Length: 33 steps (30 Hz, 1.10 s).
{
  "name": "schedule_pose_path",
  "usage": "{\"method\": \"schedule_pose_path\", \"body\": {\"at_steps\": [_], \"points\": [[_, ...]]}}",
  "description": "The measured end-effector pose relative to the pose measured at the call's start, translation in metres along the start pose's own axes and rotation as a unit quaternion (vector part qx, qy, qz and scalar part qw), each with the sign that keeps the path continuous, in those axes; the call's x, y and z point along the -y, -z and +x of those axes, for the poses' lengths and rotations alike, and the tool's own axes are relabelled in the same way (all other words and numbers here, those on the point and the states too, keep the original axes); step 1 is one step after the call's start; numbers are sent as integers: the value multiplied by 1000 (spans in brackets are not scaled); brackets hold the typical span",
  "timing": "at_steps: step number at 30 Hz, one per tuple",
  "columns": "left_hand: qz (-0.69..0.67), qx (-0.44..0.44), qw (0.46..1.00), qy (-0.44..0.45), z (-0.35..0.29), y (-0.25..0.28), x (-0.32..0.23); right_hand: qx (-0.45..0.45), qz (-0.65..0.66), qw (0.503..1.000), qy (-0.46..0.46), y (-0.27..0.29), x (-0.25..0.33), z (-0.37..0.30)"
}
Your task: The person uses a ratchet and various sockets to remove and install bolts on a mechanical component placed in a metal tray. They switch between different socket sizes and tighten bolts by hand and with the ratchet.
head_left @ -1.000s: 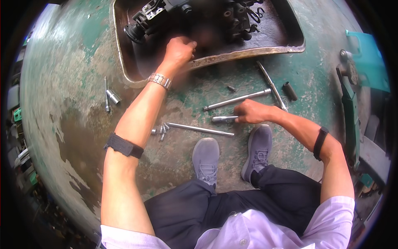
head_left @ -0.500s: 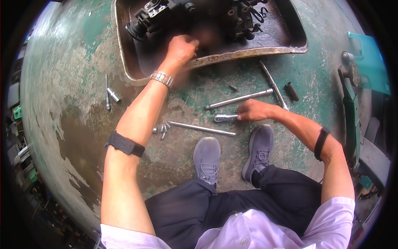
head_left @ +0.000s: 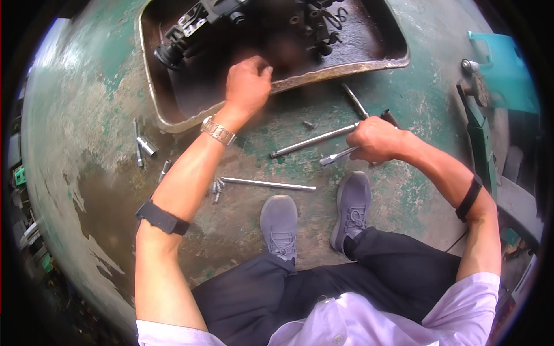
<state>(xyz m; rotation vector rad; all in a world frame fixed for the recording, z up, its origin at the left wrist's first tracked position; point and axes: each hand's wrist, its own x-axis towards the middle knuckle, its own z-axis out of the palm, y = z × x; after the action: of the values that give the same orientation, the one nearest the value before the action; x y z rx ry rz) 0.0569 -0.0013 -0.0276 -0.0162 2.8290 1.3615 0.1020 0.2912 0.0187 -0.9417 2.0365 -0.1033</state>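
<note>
My left hand [head_left: 248, 86] is over the near rim of a metal tray [head_left: 346, 68], its fingers curled together. Whatever those fingers hold, if anything, is hidden. Beyond it in the tray lies a dark, greasy machine assembly [head_left: 199, 26]. My right hand [head_left: 378, 140] grips a ratchet wrench [head_left: 329, 160] above the floor, its head pointing left. Close to that hand lie a long steel bar [head_left: 311, 140], a second bar [head_left: 355, 101] partly covered by the hand, and a dark deep socket [head_left: 390, 118].
Another bar [head_left: 268, 184] lies before my shoes [head_left: 280, 222], with small metal pieces [head_left: 217, 187] at its left end. A bright socket [head_left: 148, 146] and thin rod [head_left: 137, 144] lie farther left. A small bolt-like piece [head_left: 309, 124] sits near the tray. A turquoise plastic object [head_left: 508, 75] stands at right.
My right hand has lifted the ratchet wrench and moved it right and away from me, tilting it. My left hand stays at the tray, still curled. The view has shifted slightly.
</note>
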Motion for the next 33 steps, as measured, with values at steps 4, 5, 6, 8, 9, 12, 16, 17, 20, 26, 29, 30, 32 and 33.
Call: {"method": "schedule_pose_path", "body": {"at_steps": [4,5,6,8,9,12,16,17,20,26,29,30,32,33], "points": [[35,16,999,-2,4,-2,6,-90,31,994,-50,26,-26,-64],[26,13,1000,-5,4,-2,7,-129,14,990,-56,29,-30,-78],[23,12,1000,-5,4,-2,8,-152,-6,985,-80,31,-33,-89],[20,15,1000,1,5,-3,8,-192,52,973,-119,27,-39,-109],[21,19,1000,7,6,-3,8,-209,71,964,-148,22,-40,-117],[24,29,999,20,5,-5,6,-258,145,931,-212,-4,-43,-129],[33,25,999,20,5,-6,5,-269,277,875,-292,-42,-40,-126],[37,20,999,14,5,-6,4,-272,310,863,-292,-49,-39,-126],[39,20,999,13,4,-7,3,-290,352,836,-304,-65,-37,-121],[33,35,998,32,4,-5,-2,-320,376,814,-307,-77,-42,-109],[39,30,998,28,4,-6,-3,-305,348,828,-318,-76,-51,-104],[42,31,998,28,5,-7,-3,-296,336,834,-322,-76,-54,-103],[52,32,998,28,5,-8,-2,-337,328,829,-302,-78,-53,-96],[57,32,997,33,5,-8,-1,-357,325,826,-291,-78,-52,-91]]}}
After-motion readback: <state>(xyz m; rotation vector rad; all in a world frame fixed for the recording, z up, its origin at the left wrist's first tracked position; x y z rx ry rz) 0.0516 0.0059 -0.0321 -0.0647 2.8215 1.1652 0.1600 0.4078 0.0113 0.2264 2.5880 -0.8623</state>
